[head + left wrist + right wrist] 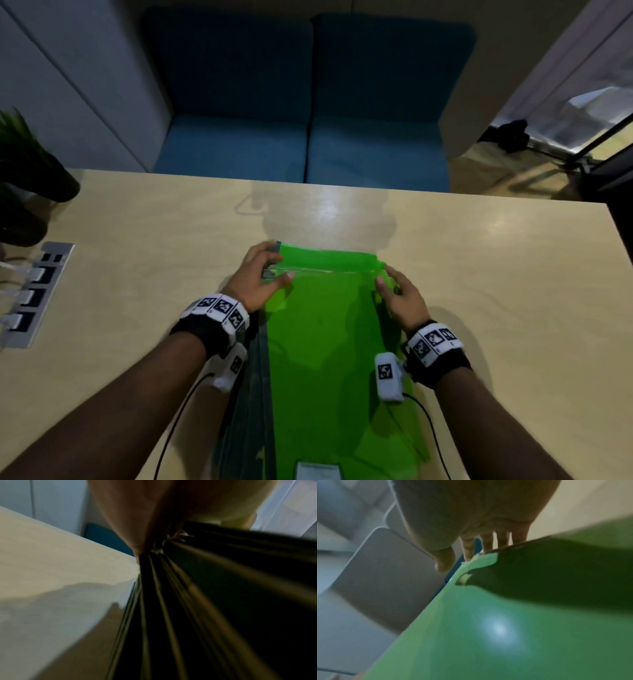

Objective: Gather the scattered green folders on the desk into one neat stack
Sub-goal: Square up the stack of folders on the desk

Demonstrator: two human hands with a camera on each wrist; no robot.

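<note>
- Our left hand point(255, 281) grips the far left corner of the folders point(322, 342): the fingers point(262, 250) curl over the far edge and the thumb presses on the top face, so the corner is clamped between them.
- Our right hand point(402, 301) takes the far right corner: the thumb lies on the top face near the edge, the fingers reach round the right side. They seem curled on the corner, but the head view does not show their tips.
- In the right wrist view the fingers point(467, 547) go down behind the folder edge, slightly apart, and the thumb point(444, 559) hangs free of the green sheet point(488, 628) on the near side.
- The folders are held as one bundle between both hands, running from the fingers back towards us, over the middle of the desk point(137, 240). The far end stands above the desktop and casts a shadow on it.
- On the left of the bundle several dark edges fan out; the left wrist view shows them as blurred dark leaves point(188, 615) under the palm, and we cannot count them.
- The near end of the bundle is cut off at the bottom of the head view, where a pale label point(318, 472) shows.
</note>
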